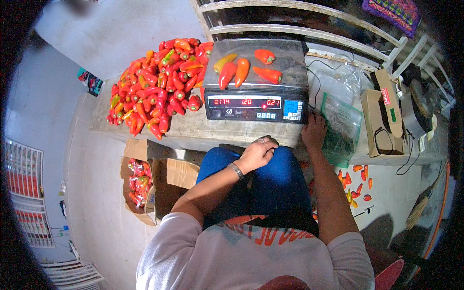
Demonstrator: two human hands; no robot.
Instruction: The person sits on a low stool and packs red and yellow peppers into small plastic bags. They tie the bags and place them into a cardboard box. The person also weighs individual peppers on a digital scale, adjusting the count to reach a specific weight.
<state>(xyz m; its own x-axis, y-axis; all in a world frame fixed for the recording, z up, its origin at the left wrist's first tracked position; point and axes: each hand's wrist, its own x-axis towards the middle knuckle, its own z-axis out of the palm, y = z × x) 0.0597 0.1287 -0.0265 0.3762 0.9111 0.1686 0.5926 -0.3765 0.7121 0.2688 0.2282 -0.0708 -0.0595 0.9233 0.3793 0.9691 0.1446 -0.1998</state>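
Observation:
My left hand (258, 153) rests over my knee, its fingers curled around a small dark thing I cannot make out. At the counter edge, by the right front corner of the digital scale (241, 115), is my right hand (314, 128); its fingertips lie beside the scale and the green-edged plastic bag (340, 127). Several peppers lie on the scale's metal plate, among them a red one (227, 74), an orange one (242, 71) and a yellow-green one (224, 63). The scale's red display is lit. Left of it spreads a large pile of red peppers (148, 87).
Clear plastic bags (331, 85) and an opened cardboard box (384, 123) with a cable stand on the concrete counter at right. Below at left, a carton (130, 201) holds bagged peppers. Loose peppers (359, 188) lie on the floor at right, near a broom (420, 210).

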